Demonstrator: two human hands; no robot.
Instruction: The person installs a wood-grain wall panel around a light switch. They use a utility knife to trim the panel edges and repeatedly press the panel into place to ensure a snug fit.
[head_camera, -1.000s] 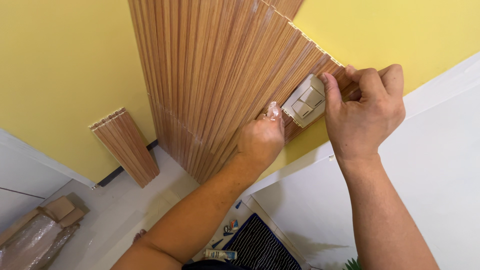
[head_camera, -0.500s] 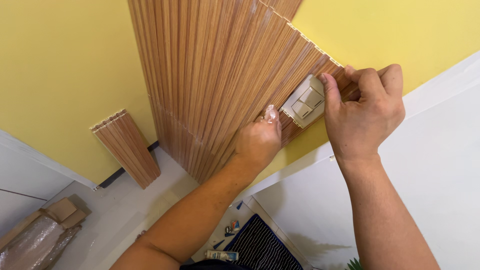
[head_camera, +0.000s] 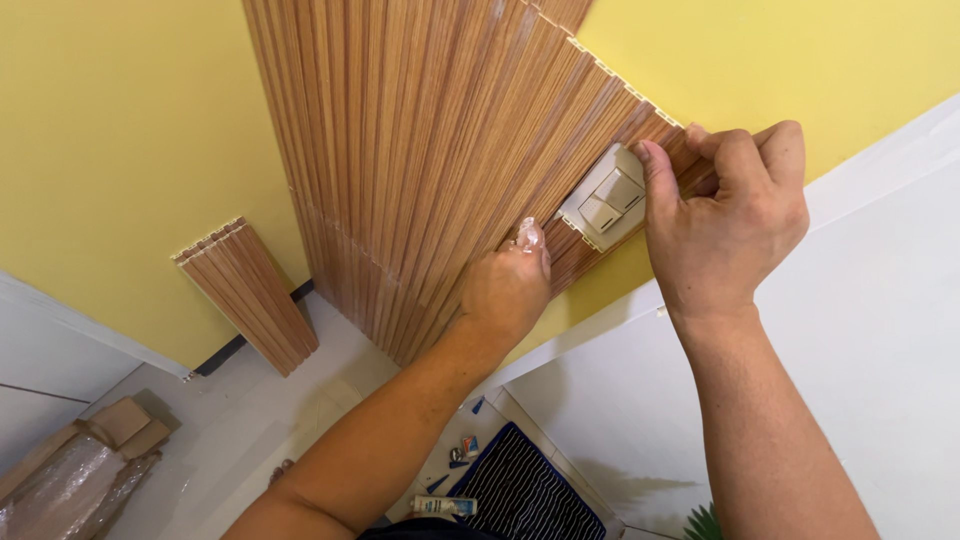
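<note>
A wood-grain fluted wall panel (head_camera: 430, 140) covers part of a yellow wall (head_camera: 130, 150). At its right edge sits a white wall switch (head_camera: 605, 195) in a cut-out. My right hand (head_camera: 725, 215) presses on the panel's edge just right of the switch, thumb touching the switch plate. My left hand (head_camera: 510, 285) pushes against the panel strip below and left of the switch, fingers curled, with whitish residue on a fingertip. Neither hand holds a loose object.
A short offcut of the same fluted panel (head_camera: 250, 295) leans against the wall at lower left. On the floor lie a wrapped cardboard bundle (head_camera: 70, 470), a striped dark mat (head_camera: 525, 490), a tube (head_camera: 445, 506) and small items. A white wall surface (head_camera: 880, 330) runs to the right.
My left hand has shifted slightly along the panel below the switch. The right hand stays pressed at the panel's edge.
</note>
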